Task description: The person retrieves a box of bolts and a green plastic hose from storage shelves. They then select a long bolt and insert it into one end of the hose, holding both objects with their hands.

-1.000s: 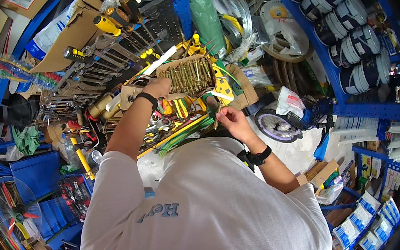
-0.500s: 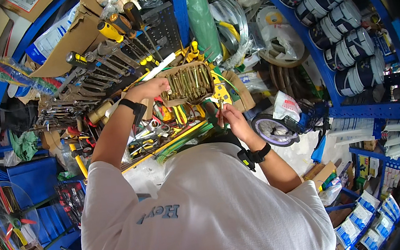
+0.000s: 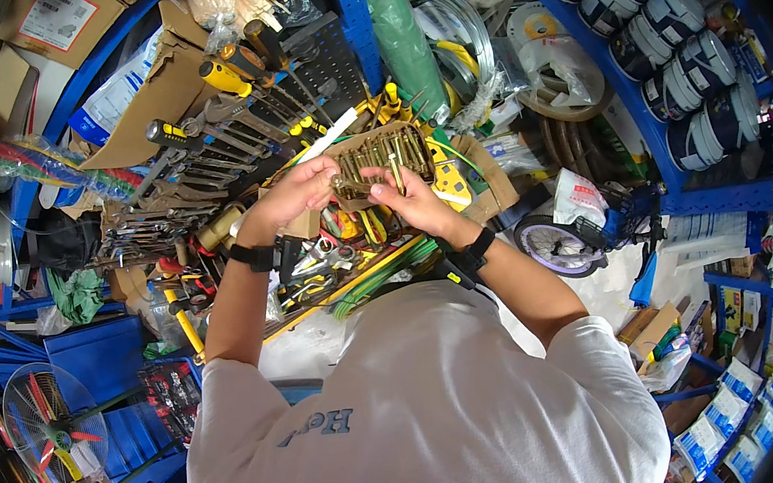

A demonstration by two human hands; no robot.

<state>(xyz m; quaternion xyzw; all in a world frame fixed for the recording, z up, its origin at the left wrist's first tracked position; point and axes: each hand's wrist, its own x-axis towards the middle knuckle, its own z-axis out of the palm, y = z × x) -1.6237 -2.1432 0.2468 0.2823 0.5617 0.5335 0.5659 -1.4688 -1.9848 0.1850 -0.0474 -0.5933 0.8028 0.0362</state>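
Note:
An open cardboard box [image 3: 357,142] full of long brass-coloured bolts [image 3: 409,149] sits in front of me. Over its near left edge, my left hand [image 3: 301,192] pinches the end of a bolt [image 3: 353,187] that lies across toward my right hand. My right hand [image 3: 416,207] is closed at the box's near side. A second bolt [image 3: 395,171] stands up between its thumb and fingers. Those fingertips also come close to the first bolt; whether they touch it I cannot tell.
Wrenches [image 3: 232,120] and screwdrivers [image 3: 226,78] hang at the back left. Below the box lies a tray of pliers and hand tools [image 3: 325,254] with a yellow edge. A small wheel [image 3: 556,248] stands to the right, paint buckets [image 3: 714,119] on shelving beyond. A fan [image 3: 54,427] is at left.
My right hand has moved up and left from beside the box to its near edge, bringing its bolt. My left hand has come out from the box with a bolt, and the hands are now close together.

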